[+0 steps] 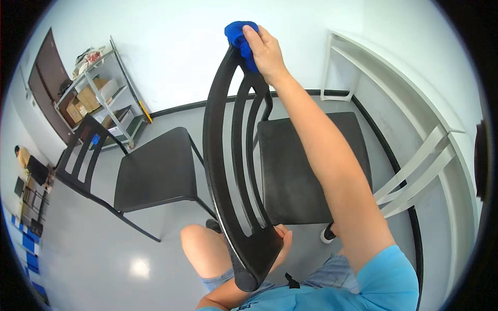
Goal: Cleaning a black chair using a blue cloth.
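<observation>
My right hand (268,52) presses a blue cloth (239,35) around the far upper end of a black chair's backrest (218,136). My left hand (284,239) is at the backrest's near end, its fingers at the edge beside the slats; the forearm passes behind the backrest and part of the hand is hidden. The backrest curves lengthwise before me, with long openings between its slats. Beyond it lies the chair's dark, flat seat (295,171), partly covered by my right arm. My knees are on either side of the backrest's near end.
A second black chair (155,175) stands to the left. Against the right wall are a white frame-like shelf (393,81) and white slats (412,171). A metal shelving rack (97,93) holds boxes and bags at the back left. At the far left, a person (24,155) is near dark furniture.
</observation>
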Demonstrator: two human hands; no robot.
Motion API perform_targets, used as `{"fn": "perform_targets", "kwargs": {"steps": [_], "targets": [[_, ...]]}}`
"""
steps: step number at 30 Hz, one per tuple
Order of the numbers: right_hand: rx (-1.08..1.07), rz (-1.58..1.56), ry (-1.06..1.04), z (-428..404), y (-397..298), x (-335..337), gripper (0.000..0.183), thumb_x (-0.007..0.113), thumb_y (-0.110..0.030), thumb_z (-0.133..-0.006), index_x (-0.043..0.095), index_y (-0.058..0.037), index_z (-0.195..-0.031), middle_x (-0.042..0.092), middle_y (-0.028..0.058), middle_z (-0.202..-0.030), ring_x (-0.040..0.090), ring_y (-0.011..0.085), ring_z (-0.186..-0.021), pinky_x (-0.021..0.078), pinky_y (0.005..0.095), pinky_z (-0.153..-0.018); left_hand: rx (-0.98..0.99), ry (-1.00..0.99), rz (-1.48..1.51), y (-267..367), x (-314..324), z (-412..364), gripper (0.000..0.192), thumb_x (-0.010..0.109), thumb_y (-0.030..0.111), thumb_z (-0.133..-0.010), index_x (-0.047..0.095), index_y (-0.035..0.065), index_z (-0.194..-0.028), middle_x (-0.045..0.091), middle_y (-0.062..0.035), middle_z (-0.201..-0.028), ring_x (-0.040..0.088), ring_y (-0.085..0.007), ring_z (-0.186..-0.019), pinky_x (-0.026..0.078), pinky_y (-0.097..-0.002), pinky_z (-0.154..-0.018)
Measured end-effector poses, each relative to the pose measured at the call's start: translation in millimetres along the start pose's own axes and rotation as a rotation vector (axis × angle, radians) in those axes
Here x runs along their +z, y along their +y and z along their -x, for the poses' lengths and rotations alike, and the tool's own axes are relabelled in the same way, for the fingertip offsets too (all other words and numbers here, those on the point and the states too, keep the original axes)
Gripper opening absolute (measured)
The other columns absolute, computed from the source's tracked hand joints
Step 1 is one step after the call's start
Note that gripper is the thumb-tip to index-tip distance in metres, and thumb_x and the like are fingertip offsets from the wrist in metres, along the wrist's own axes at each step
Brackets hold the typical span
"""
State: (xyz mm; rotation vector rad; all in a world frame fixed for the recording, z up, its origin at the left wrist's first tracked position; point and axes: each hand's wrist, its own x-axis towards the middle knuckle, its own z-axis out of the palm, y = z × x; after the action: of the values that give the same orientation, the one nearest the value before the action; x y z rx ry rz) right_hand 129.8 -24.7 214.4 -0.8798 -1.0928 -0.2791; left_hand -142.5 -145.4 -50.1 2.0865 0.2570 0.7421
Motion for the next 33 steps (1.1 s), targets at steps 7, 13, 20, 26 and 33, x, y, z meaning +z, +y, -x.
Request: {"fn": "perform_targets", "kwargs": {"steps": [7, 13, 20, 26, 33], "targets": [[0.364, 0.159, -0.023, 85, 53, -46, 0.026, 0.049, -0.023, -0.088, 0.051, 0.0004, -0.099, 0.052, 0.0037, -0.079, 0.047, 0.0108, -0.072, 0.0403, 0.0254, -0.066, -0.053, -0.081, 0.077, -6, -6, 5, 0.022, 0.057, -0.001, -0.078, 0.037, 0.0067, -0.080, 0.052, -0.0059, -0.070, 0.050, -0.0116, -0.063, 0.039, -0.0244, -0.059], [0.206, 0.378, -0.145, 144, 97, -87, 0.039, 0.059, -0.016, -0.079, 0.047, -0.0023, -0.114, 0.051, 0.0131, -0.106, 0.052, 0.0234, -0.097, 0.0406, 0.0327, -0.083, 0.006, -0.016, 0.141, -3, -8, 8, 0.020, 0.055, -0.003, -0.077, 0.037, 0.0068, -0.079, 0.050, -0.0053, -0.067, 0.050, -0.0129, -0.061, 0.040, -0.0249, -0.057], [-0.053, 0.519, -0.037, 115, 54, -48, 0.042, 0.066, -0.010, -0.068, 0.050, -0.0052, -0.106, 0.052, 0.0114, -0.095, 0.055, 0.0262, -0.085, 0.0440, 0.0330, -0.075, 0.144, 0.073, 0.737, 20, -5, 5, 0.023, 0.053, -0.008, -0.076, 0.034, 0.0051, -0.079, 0.045, -0.0071, -0.058, 0.046, -0.0174, -0.051, 0.036, -0.0283, -0.052], [0.016, 0.530, 0.034, 130, 85, -52, 0.040, 0.069, -0.015, -0.067, 0.051, -0.0068, -0.102, 0.054, 0.0093, -0.089, 0.057, 0.0257, -0.078, 0.0462, 0.0331, -0.067, 0.069, 0.084, 0.832, 15, -2, 9, 0.023, 0.051, -0.009, -0.076, 0.033, 0.0057, -0.080, 0.046, -0.0080, -0.060, 0.045, -0.0174, -0.051, 0.036, -0.0296, -0.052], [0.361, 0.845, -0.144, 165, 110, -63, 0.036, 0.067, -0.021, -0.071, 0.046, -0.0043, -0.096, 0.053, 0.0137, -0.094, 0.055, 0.0341, -0.084, 0.0445, 0.0402, -0.070, -0.274, 0.085, 0.903, 5, 0, 23, 0.023, 0.052, -0.006, -0.077, 0.033, 0.0069, -0.080, 0.046, -0.0059, -0.062, 0.046, -0.0165, -0.056, 0.038, -0.0306, -0.057]]}}
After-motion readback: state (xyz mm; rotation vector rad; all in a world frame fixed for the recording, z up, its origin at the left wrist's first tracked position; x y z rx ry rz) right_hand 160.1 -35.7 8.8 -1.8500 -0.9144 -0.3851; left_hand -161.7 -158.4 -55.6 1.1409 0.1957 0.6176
